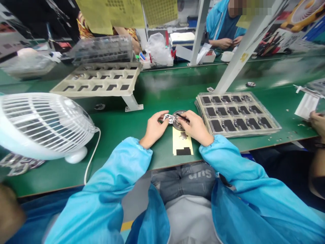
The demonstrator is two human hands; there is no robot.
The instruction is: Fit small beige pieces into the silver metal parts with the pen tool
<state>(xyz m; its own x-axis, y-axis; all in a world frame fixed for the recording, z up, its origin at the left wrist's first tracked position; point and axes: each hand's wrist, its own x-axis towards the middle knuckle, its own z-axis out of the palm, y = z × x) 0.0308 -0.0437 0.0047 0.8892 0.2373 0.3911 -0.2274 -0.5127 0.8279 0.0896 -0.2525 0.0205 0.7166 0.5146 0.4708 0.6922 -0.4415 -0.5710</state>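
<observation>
One small white-and-grey part [168, 118] is seen, in the head view, pinched between the thumb and fingers of the nearly closed left hand [156, 127]. A slender black tool [183, 118] is gripped by the closed-up right hand [195, 126], its tip near the part. Both are held above a green tabletop [162, 154], by a round dark disc [178, 125] and a yellow paper sheet [176, 141].

Bright light glares off the bench [162, 95], edges stretched and blurred
</observation>
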